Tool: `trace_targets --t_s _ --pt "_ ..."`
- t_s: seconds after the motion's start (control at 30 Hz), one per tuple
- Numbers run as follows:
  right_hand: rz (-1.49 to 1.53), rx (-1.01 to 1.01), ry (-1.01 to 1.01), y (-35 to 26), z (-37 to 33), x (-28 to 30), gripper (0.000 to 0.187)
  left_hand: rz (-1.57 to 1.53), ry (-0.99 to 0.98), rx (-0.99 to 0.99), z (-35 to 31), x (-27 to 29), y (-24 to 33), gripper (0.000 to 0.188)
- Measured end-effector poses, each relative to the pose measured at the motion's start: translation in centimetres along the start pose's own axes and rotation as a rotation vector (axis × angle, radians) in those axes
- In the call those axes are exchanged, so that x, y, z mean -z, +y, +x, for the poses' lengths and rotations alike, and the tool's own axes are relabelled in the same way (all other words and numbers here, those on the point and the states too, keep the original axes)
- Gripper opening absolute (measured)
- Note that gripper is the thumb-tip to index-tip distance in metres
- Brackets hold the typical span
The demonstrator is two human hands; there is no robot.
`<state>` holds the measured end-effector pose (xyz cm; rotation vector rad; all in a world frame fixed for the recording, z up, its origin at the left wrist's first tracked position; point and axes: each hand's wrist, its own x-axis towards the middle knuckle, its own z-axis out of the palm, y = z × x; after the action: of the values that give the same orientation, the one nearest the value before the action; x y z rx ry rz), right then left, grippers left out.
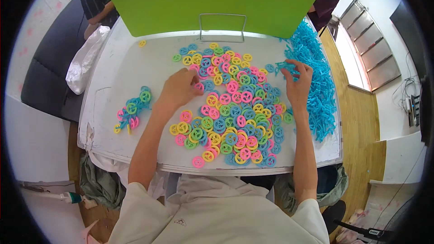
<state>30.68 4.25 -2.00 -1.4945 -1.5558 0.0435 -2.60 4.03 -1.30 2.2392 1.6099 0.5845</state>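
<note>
Small plastic spoked wheels (233, 86) in pink, yellow, green and blue lie in a loose heap across the middle of the white table. My left hand (178, 89) is at the heap's left edge, its fingertips closed on a pink wheel (199, 86). Right of the heap, my right hand (299, 80) pinches a thin blue plastic piece (281, 66) between thumb and fingers. The piece looks branched, but its exact shape is too small to tell. Close beside that hand rises a large pile of similar blue plastic pieces (318, 86).
At the table's left lies a small cluster of blue pieces with wheels on them (132, 108). A green board (217, 2) with a wire handle (222, 15) stands along the far side. A silvery bag (86, 61) hangs at the left edge. Parts of other people show behind the board.
</note>
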Motion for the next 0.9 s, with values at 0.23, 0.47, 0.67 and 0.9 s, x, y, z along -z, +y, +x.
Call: trace_targets --t_s 0.23,0.47,0.67,0.9 --pt "0.523 -0.229 0.018 0.0 0.0 -0.2 0.022 -0.278 0.099 0.063 0.8 0.0 2.6 0.021" --pt "0.382 -0.075 -0.267 -5.9 -3.3 -1.8 0.014 -1.123 -0.103 0.108 -0.4 -2.2 7.8 0.021" --pt "0.429 -0.16 -0.294 -7.5 -4.4 -2.2 0.021 -1.297 -0.145 0.184 -0.8 -2.3 8.4 0.024" --pt "0.272 0.104 -0.263 -7.3 -4.4 -2.0 0.024 -1.219 -0.022 0.215 -0.8 -2.5 7.9 0.025"
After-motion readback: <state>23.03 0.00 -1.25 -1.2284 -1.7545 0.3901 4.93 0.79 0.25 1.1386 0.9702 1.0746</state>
